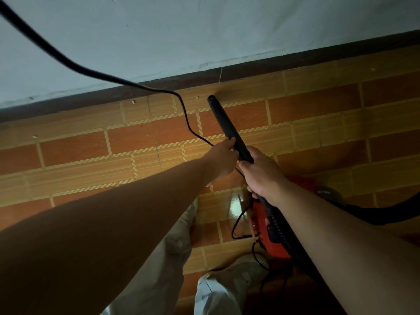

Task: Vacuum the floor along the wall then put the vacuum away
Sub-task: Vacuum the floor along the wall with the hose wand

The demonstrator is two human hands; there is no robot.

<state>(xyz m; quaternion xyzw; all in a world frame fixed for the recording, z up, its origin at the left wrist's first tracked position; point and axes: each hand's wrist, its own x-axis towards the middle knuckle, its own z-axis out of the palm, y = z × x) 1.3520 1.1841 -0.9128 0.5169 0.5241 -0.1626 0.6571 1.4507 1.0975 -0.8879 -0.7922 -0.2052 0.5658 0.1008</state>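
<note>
Near the middle of the frame, a person holds the black tube [227,128] of the vacuum with both hands. The left hand [223,158] wraps its fingers round the tube higher up. The right hand [261,176] grips the tube lower down, where the bendy hose [280,230] joins on. The tip of the tube is low by the floor [318,114], just beside the dark strip [295,62] at the bottom of the wall [204,30]. The red vacuum [276,248] sits on the floor at the lower right, near the person's feet.

A black cord [186,114] hangs down from the upper left, lies across the floor and runs under the hands, right beside the tube. I think that is the trouble spot. If the tube slides left, it may catch the cord and drag it. The cord also loops near the feet, so a step back could trip the person. Little white bits [133,101] lie by the wall to the left, and the tube could miss them if it only goes right.
</note>
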